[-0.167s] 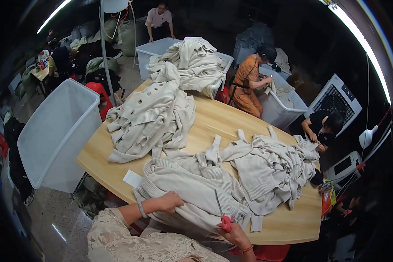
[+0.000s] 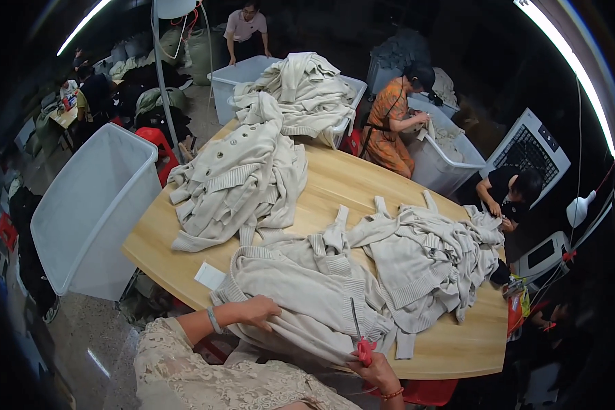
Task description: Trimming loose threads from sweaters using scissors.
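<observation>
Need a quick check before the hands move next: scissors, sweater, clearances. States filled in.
1. Scissors in right hand: ok.
2. Left hand on the sweater: ok.
3. Scissor blades fully shut: cannot tell, too thin in this view.
4. Sweater apart from the pile to its right: not ok, they touch.
5. White card away from the scissors: ok, left of the sweater.
6. Co-worker's hands away from the scissors: ok, at the table's right end.

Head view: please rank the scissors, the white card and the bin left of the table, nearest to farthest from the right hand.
1. Scissors: held in the right hand.
2. White card: on the table, near its left edge.
3. Bin: beyond the table's left edge.
</observation>
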The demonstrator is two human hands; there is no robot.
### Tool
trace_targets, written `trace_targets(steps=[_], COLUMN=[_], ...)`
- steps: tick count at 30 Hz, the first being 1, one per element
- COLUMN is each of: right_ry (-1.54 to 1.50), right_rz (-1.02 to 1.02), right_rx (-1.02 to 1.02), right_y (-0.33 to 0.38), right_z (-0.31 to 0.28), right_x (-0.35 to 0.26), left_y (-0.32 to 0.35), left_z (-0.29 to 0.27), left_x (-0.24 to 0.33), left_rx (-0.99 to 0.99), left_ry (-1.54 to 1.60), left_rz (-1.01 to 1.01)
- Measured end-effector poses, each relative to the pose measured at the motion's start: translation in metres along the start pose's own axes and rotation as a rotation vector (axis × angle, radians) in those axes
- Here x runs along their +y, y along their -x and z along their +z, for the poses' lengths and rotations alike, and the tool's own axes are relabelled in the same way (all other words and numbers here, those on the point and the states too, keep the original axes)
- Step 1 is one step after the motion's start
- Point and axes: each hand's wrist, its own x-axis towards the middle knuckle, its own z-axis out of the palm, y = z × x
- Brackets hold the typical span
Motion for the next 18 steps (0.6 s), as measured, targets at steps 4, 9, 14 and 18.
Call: trace_targets(steps=[4, 9, 14, 18], right_ry=[0.17, 0.305, 0.535, 0.583], right_rz=[0.016, 0.017, 0.134, 0.168], right_rx=[-0.076, -0.066, 0.069, 0.095], right_y=[0.003, 0.001, -0.003, -0.016], right_z=[-0.016, -0.031, -0.032, -0.027], right_x=[-0.012, -0.006, 0.011, 0.031], left_y=[0.005, 0.026, 0.049, 0.071], left_z=[-0.01, -0.032, -0.042, -0.016], left_x=[-0.011, -0.011, -0.005, -0.024], left_rx=[0.028, -0.063, -0.138, 0.046], left_ry=[0.069, 0.332, 0.844, 1.111], left_rz=[0.061, -0.079, -0.302, -0.306])
